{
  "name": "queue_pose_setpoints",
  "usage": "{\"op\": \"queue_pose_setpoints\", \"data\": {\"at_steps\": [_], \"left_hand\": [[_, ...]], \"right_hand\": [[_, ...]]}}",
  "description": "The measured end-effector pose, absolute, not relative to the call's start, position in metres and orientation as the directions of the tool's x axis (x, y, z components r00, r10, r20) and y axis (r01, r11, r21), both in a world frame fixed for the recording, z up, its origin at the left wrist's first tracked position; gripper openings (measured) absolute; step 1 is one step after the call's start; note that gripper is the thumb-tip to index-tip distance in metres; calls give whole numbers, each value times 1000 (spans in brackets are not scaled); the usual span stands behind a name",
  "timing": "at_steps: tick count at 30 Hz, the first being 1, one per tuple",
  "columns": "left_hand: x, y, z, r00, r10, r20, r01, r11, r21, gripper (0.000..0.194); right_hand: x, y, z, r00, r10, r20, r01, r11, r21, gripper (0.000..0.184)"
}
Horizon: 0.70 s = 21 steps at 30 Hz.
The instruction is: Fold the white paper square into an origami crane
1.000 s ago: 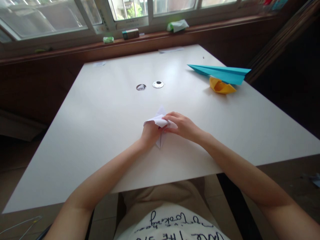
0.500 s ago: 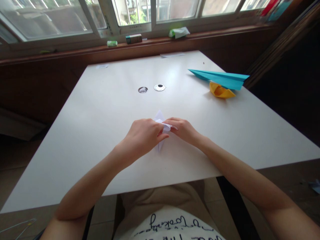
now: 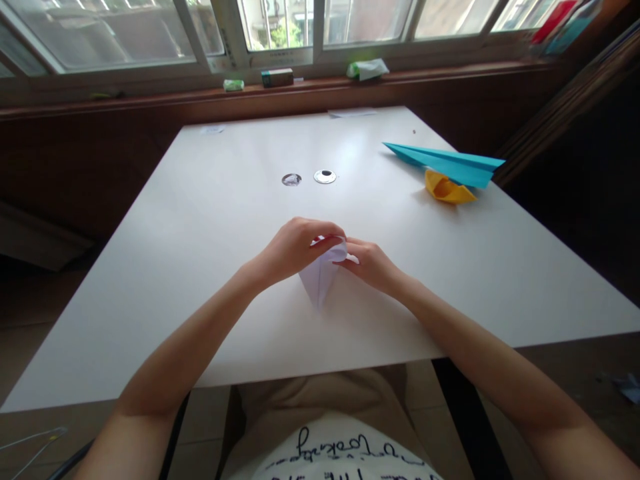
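Both my hands work on a folded sheet of white paper (image 3: 319,283) at the middle of the white table (image 3: 210,220), near its front. A pointed end of the paper faces me, with a crease running along it. My left hand (image 3: 305,241) arches over the paper's upper left part, thumb and fingers closed on a raised fold. From the right, my right hand (image 3: 367,261) pinches the right edge of that fold between thumb and fingers. The far part of the paper is hidden behind my hands.
A blue paper plane (image 3: 447,163) and a yellow paper boat (image 3: 447,188) lie at the right. Two round pieces (image 3: 325,176) sit beyond my hands. On the windowsill are a small box (image 3: 277,77) and a green-and-white packet (image 3: 368,69).
My left hand has lifted and turned, its thumb now up at the fold. More of the paper's near point shows. My right hand stays at the right edge.
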State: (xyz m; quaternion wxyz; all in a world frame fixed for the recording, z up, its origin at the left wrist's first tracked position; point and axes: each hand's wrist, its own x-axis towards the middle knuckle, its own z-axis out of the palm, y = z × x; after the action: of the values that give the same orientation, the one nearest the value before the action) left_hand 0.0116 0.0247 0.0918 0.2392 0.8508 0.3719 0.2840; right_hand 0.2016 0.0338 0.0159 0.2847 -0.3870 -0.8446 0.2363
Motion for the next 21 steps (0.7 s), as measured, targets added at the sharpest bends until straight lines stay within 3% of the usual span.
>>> {"op": "queue_pose_setpoints", "data": {"at_steps": [6,13,18,21], "left_hand": [[15,25,89,411,838,358,420,-523,742,3],[14,27,93,422,799,429,387,-587,711,21],[12,28,97,364,855,369,420,-505,754,21],[9,27,102,350,873,339,343,-457,821,16]], "right_hand": [[198,30,21,-527,806,268,472,540,-697,10],[196,23,35,-518,819,246,436,500,-749,11],[194,18,39,-522,828,204,386,442,-810,28],[193,16,41,-508,841,186,249,351,-903,42]]}}
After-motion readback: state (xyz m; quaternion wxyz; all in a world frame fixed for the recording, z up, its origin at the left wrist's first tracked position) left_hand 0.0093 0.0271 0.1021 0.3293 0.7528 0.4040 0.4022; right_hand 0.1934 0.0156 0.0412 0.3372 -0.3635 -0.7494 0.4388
